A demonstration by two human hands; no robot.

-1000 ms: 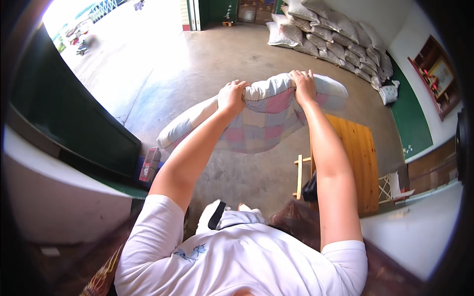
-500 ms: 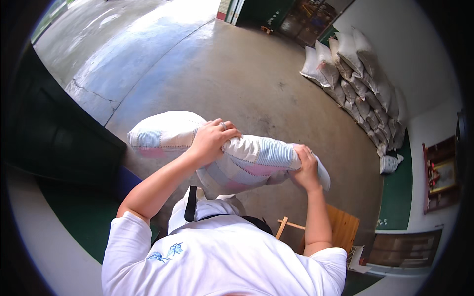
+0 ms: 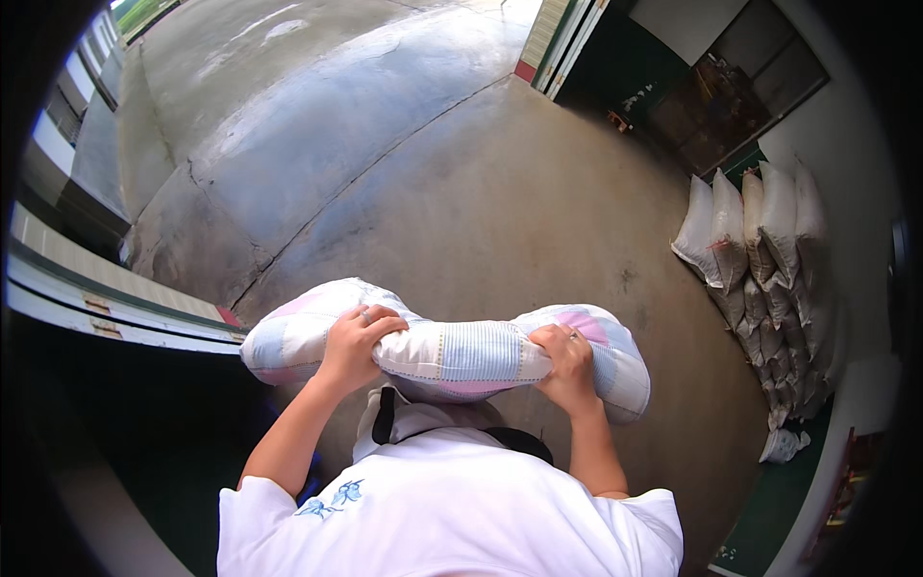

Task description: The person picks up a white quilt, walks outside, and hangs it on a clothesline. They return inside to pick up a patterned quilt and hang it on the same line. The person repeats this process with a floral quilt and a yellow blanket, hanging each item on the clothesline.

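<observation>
Since half a sec ago both hands sit closer in on the soft pastel patchwork pillow (image 3: 452,351), held chest-high over the concrete floor (image 3: 461,192); left hand (image 3: 354,346) & right hand (image 3: 567,365) both clenched into it — best keep grips even, w/ ends level.

We see white woven sacks (image 3: 760,240) stacked against the wall at the right side of the concrete floor (image 3: 461,173), leaning upright in a row, more of them piled lower along the same wall. A small crumpled white bag (image 3: 784,445) lies on the floor at the near end of the stack. Small pale markings (image 3: 636,98) sit on the dark green wall by the doorway, too small to read. No screens.
</observation>
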